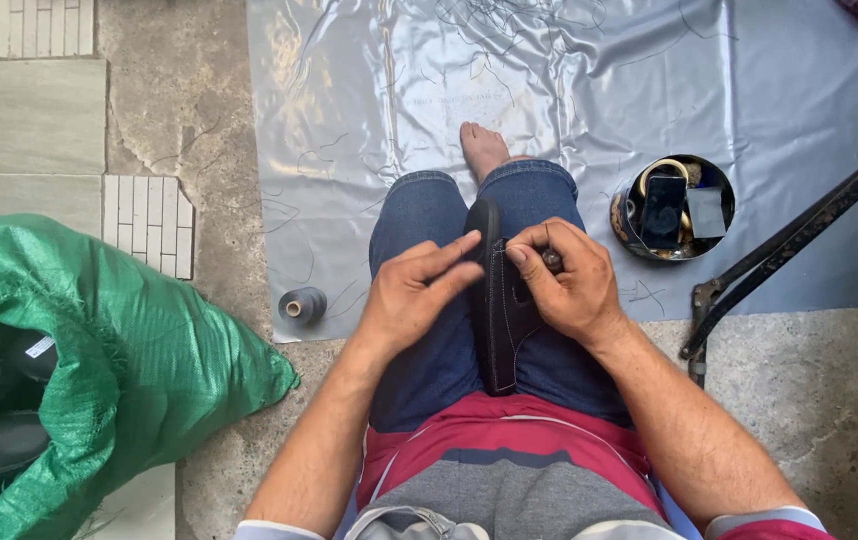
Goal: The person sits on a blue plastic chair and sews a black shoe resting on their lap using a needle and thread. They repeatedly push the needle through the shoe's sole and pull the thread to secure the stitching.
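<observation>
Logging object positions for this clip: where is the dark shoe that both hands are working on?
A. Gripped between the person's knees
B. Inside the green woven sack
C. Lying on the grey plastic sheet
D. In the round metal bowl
A: the dark shoe stands on edge, wedged between the jeans-clad knees, with the left hand and right hand on its upper end.

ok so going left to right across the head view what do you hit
green woven sack → thread spool → left hand → dark shoe → right hand → round metal tin → black metal bar
</observation>
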